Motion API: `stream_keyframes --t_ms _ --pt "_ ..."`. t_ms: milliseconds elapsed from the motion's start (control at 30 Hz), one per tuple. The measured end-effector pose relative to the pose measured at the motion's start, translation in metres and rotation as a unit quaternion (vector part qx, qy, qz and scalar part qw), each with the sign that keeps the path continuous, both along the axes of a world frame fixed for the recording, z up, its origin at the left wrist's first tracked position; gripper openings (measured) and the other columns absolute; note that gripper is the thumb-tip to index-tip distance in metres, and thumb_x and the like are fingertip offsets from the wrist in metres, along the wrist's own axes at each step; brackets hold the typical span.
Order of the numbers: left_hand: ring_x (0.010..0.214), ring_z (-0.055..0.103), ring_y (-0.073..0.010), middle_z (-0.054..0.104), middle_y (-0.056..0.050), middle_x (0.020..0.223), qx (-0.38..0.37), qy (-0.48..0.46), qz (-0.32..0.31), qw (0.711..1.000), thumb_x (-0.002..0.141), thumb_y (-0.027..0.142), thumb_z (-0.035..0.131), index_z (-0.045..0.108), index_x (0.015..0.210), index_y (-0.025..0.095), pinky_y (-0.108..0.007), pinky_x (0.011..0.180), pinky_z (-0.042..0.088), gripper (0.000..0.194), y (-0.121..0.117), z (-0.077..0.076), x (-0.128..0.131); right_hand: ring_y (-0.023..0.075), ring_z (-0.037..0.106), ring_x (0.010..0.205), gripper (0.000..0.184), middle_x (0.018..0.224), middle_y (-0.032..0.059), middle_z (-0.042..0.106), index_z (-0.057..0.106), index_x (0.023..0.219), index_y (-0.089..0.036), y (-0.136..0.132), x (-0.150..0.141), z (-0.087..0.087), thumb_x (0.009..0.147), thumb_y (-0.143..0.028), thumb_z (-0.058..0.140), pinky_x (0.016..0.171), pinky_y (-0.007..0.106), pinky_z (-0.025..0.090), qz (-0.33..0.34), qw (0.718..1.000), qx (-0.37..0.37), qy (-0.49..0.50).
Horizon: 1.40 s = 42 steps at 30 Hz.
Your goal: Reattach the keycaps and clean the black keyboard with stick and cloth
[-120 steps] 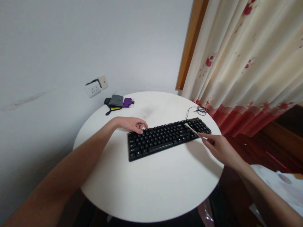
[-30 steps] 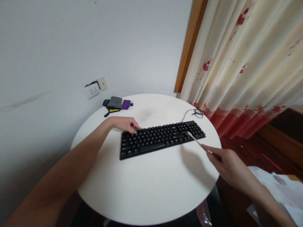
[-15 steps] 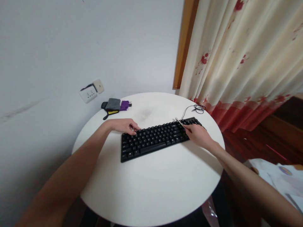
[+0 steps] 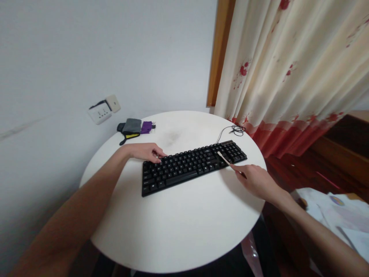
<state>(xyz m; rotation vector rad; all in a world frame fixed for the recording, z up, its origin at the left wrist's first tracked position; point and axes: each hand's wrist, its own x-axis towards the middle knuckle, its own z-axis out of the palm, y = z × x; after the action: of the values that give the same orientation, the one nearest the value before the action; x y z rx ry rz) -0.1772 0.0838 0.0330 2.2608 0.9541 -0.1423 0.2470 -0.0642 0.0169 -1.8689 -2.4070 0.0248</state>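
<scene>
A black keyboard (image 4: pixel 184 169) lies at a slant on the white round table (image 4: pixel 173 231). At its far left corner my left hand (image 4: pixel 148 152) is closed on the edge, the thumb over the top keys and the fingers behind. My right hand (image 4: pixel 255 179), at the keyboard's near right side, grips a slim white toothbrush (image 4: pixel 226 158) by its handle. The brush head rests over or just above the keys left of the number pad; contact cannot be made out.
Behind my left hand lie a folded grey cloth (image 4: pixel 132 125) and a purple cloth (image 4: pixel 146 127). The coiled black cable (image 4: pixel 238 130) sits at the far right of the table. A wall socket (image 4: pixel 100 112) is at left, a curtain (image 4: pixel 259 77) at right.
My right hand has drawn back towards me and to the right, bringing the toothbrush nearer. My left hand stays on the keyboard corner. The whole view has shifted slightly.
</scene>
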Motion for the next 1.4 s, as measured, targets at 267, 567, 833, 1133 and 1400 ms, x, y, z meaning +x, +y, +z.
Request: stream_keyframes --t_ms 267,567,833,1133,1400 --pt "0.082 0.059 -0.015 0.072 -0.002 0.099 -0.007 0.0 0.004 1.0 0.077 0.036 0.066 0.069 0.12 0.022 -0.02 0.072 0.041 0.046 0.0 0.0 0.0 0.0262 0.07 0.087 0.043 0.091 0.009 0.075 0.057 0.135 -0.028 -0.03 0.019 -0.007 0.094 -0.029 0.041 0.07 0.03 0.047 -0.003 1.0 -0.014 0.018" --pt "0.086 0.06 -0.0155 0.073 -0.002 0.102 -0.002 0.001 -0.003 1.0 0.079 0.035 0.064 0.07 0.117 0.021 -0.02 0.075 0.042 0.041 -0.002 0.002 0.002 0.0263 0.071 0.081 0.043 0.093 0.0099 0.075 0.061 0.13 -0.025 -0.05 0.028 -0.001 0.094 -0.031 0.039 0.065 0.031 0.046 -0.019 0.997 -0.023 0.069" --pt "0.087 0.06 -0.0158 0.072 -0.003 0.102 0.001 0.005 0.005 1.0 0.078 0.036 0.066 0.069 0.119 0.021 -0.02 0.076 0.042 0.044 -0.002 0.002 0.002 0.0227 0.068 0.075 0.041 0.089 0.0068 0.075 0.063 0.128 -0.025 -0.003 -0.002 0.004 0.095 -0.033 0.039 0.063 0.028 0.044 -0.029 0.99 0.053 0.125" --pt "0.086 0.06 -0.0159 0.072 -0.002 0.099 0.011 0.012 0.001 1.0 0.079 0.037 0.065 0.068 0.12 0.02 -0.019 0.074 0.042 0.045 -0.002 0.001 0.0 0.023 0.068 0.088 0.039 0.099 0.0058 0.074 0.064 0.124 -0.03 0.062 -0.042 0.005 0.095 -0.027 0.038 0.07 0.029 0.044 -0.002 0.999 0.031 0.027" --pt "0.085 0.06 -0.015 0.073 -0.003 0.102 0.001 0.003 -0.005 1.0 0.079 0.036 0.065 0.069 0.119 0.021 -0.019 0.074 0.042 0.043 -0.001 0.001 0.0 0.0252 0.069 0.086 0.041 0.099 0.0088 0.074 0.06 0.13 -0.028 0.027 -0.02 -0.004 0.095 -0.03 0.038 0.07 0.032 0.044 0.003 1.0 0.023 -0.022"
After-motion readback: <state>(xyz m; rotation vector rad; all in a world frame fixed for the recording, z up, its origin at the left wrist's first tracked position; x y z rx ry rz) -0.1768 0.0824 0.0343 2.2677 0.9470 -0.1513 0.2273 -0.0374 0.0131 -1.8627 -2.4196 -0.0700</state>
